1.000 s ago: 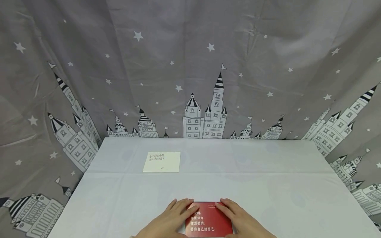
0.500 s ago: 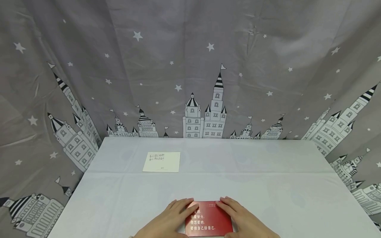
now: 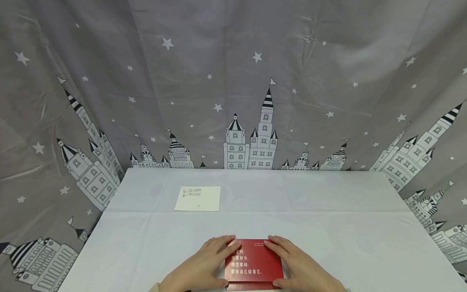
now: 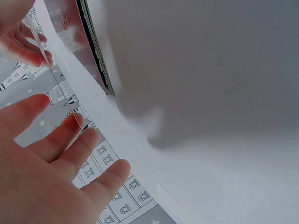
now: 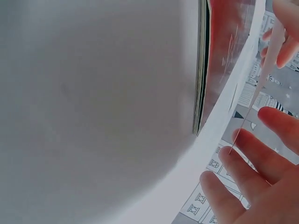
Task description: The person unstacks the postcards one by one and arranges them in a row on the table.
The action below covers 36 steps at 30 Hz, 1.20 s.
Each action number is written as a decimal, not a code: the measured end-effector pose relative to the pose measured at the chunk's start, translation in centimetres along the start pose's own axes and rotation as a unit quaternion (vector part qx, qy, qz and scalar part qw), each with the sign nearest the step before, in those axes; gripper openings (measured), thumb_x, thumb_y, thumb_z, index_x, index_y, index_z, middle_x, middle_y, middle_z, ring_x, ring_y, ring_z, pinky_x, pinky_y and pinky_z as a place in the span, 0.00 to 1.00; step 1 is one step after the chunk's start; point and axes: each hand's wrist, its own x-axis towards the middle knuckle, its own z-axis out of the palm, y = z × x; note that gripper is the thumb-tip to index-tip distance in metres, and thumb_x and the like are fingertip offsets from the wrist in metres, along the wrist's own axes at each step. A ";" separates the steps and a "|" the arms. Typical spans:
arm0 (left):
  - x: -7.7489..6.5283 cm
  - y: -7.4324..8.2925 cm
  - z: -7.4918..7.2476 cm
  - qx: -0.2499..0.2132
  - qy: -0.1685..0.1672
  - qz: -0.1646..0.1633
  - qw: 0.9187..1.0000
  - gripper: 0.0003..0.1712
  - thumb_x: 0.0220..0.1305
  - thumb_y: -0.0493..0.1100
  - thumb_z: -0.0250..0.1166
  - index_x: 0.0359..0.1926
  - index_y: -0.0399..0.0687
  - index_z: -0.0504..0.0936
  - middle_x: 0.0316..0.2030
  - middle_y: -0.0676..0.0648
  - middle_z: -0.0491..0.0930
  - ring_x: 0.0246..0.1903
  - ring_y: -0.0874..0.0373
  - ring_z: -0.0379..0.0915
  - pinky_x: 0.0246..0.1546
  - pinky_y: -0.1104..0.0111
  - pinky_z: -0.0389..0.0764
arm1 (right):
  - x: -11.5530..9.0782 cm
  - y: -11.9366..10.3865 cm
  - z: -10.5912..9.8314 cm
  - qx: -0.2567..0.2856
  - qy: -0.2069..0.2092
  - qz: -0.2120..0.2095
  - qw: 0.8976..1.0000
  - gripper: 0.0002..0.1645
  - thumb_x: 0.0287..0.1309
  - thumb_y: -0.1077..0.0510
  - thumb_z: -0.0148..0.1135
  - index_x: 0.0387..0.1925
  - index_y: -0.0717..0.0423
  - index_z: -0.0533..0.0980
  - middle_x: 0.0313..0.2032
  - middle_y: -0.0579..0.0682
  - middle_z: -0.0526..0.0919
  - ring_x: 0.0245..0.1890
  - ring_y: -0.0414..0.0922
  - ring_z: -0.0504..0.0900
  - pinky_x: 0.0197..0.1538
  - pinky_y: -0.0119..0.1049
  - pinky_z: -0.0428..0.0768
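A red card [image 3: 253, 261] with white printed characters is held level between both hands in the head view. My left hand [image 3: 202, 263] pinches its left edge, thumb at the near corner and fingertips at the far one. On the right edge, my right hand [image 3: 303, 265] grips it the same way. Below the card lies a stack of cards with a glossy red top [image 3: 251, 286], mostly covered in the head view. Both wrist views show a gap between the thin raised card [image 5: 268, 63] and the stack [image 4: 86, 44].
A cream card [image 3: 198, 198] with handwriting lies at the back left of the white-covered table [image 3: 328, 227]. Behind the table hangs a grey curtain [image 3: 182, 89] printed with castles and stars.
Both hands have raised the red card and shifted it slightly away from the body, so a strip of the red stack now shows below its near edge. The cream card is unmoved.
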 end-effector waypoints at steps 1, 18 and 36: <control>0.1 -0.1 0.0 0.005 0.001 0.004 1.000 0.52 0.49 0.56 0.74 0.72 0.55 0.59 0.66 0.47 0.61 0.62 0.49 0.58 0.60 0.51 0.68 | 0.1 0.0 0.0 -0.008 0.004 -0.005 1.000 0.50 0.47 0.43 0.71 0.70 0.45 0.61 0.68 0.48 0.61 0.63 0.49 0.64 0.50 0.41 0.80; 0.4 -1.4 -0.5 0.003 0.021 0.018 1.000 0.50 0.49 0.50 0.74 0.71 0.45 0.61 0.67 0.44 0.59 0.64 0.47 0.57 0.61 0.50 0.64 | 1.6 0.3 -0.9 -0.072 0.025 -0.051 0.996 0.48 0.49 0.38 0.68 0.68 0.52 0.64 0.66 0.51 0.64 0.63 0.51 0.66 0.57 0.47 0.75; 1.0 -2.2 -1.4 -0.008 0.014 0.013 1.000 0.48 0.49 0.49 0.73 0.70 0.44 0.63 0.69 0.43 0.57 0.66 0.49 0.54 0.64 0.49 0.59 | 2.6 0.8 -1.4 -0.079 0.048 -0.072 0.993 0.46 0.50 0.40 0.69 0.67 0.54 0.66 0.67 0.52 0.63 0.65 0.51 0.64 0.59 0.46 0.72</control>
